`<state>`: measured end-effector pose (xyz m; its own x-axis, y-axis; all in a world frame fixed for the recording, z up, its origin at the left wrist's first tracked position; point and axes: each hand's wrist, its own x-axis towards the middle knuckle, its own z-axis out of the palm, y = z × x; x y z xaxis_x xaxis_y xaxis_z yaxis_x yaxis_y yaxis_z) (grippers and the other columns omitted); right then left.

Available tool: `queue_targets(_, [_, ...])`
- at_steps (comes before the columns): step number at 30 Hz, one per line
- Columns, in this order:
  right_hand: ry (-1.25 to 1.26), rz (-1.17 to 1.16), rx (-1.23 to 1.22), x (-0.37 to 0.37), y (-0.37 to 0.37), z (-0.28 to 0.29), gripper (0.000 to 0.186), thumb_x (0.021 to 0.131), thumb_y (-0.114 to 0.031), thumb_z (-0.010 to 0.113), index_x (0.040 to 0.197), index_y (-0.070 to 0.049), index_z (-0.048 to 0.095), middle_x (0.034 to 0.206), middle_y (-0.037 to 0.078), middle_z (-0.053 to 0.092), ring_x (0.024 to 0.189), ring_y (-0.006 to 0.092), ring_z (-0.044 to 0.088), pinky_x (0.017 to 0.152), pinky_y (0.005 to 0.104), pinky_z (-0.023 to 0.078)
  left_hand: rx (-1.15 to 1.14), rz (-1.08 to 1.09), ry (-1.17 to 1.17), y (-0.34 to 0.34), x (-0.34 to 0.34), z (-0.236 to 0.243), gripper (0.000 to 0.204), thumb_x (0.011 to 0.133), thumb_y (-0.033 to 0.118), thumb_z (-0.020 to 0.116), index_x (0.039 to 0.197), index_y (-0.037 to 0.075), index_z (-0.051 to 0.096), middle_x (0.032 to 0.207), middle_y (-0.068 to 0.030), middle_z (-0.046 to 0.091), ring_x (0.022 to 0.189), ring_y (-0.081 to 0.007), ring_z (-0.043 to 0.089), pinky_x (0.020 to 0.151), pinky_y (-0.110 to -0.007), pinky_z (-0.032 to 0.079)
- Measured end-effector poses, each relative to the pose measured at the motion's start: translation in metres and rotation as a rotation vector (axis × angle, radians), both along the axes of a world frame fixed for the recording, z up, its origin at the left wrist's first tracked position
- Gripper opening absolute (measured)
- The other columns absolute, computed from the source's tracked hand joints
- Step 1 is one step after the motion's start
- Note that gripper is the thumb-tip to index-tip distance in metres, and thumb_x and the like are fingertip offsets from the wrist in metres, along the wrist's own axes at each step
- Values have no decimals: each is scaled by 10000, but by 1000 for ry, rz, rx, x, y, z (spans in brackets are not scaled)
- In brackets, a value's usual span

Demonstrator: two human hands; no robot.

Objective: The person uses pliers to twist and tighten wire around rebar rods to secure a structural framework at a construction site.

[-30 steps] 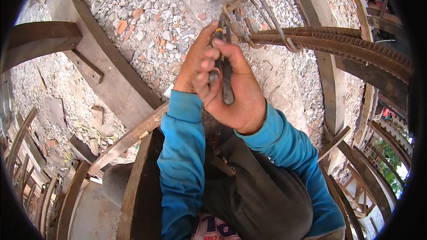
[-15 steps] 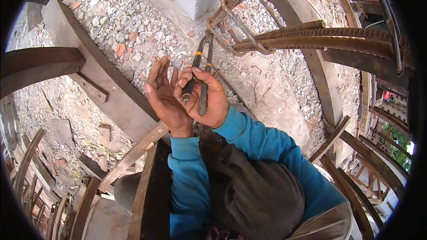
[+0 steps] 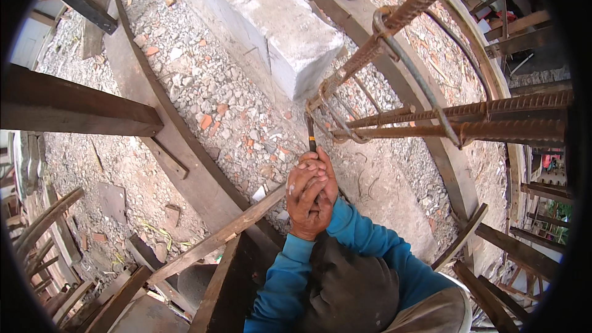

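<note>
Both hands are clasped together around the handles of a pair of pincers, dark with an orange band. My left hand is closed over the front, its fingers wrapped across the right hand and the grips. Behind it my right hand is closed on the same handles, partly covered. Most of the grips are hidden inside the hands. The pincers point away from me, their head at the near corner of a rusty rebar cage, beside a bent stirrup. Whether the jaws bite on wire is too small to tell.
A pale concrete block lies just beyond the pincers. Gravel with brick bits covers the ground. A long plank and a wooden post stand at the left. A narrow batten slants near my left forearm.
My left hand has gone from open beside the pincers to wrapped over the right hand and handles. The handles are pressed together now. The view has shifted, so the scene sits lower.
</note>
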<state>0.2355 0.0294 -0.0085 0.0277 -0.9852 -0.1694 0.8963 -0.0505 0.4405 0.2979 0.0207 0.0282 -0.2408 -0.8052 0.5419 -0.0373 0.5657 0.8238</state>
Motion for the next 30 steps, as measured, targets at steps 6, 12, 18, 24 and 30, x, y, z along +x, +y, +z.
queue_targets(6, [185,-48,110,-10,-52,27,226,974,-311,502,849,-123,502,774,-13,527,803,110,560,770,277,507,141,-151,4,-57,-13,43,276,762,-62,487,955,-3,675,1218,-166,517,1105,-270,556,941,-382,462])
queue_targets(12, [-74,-46,-258,-16,-80,43,243,962,-334,504,911,-102,554,913,22,599,909,128,590,854,278,493,294,-133,10,-66,-25,59,236,801,-41,515,977,-6,669,1250,-155,509,1117,-253,552,927,-355,463])
queue_targets(18, [248,312,264,-6,-21,27,265,964,-385,536,1000,-128,587,892,11,621,872,149,612,805,310,514,500,77,284,-26,6,10,223,891,32,533,1093,-15,615,1224,-130,555,1079,-221,566,932,-348,451])
queue_targets(24, [566,714,378,-82,57,-4,322,960,-395,548,1066,-95,594,826,12,609,773,142,611,701,298,508,696,85,16,-31,2,-37,241,900,114,595,1105,-10,617,1107,-150,616,1038,-246,588,918,-354,451])
queue_targets(30, [1240,939,465,-107,66,-43,406,982,-362,497,1179,-16,573,891,106,657,672,126,566,524,230,424,846,-151,-464,-48,-21,-76,353,909,230,610,1082,-77,594,1030,-204,656,894,-303,656,809,-395,514])
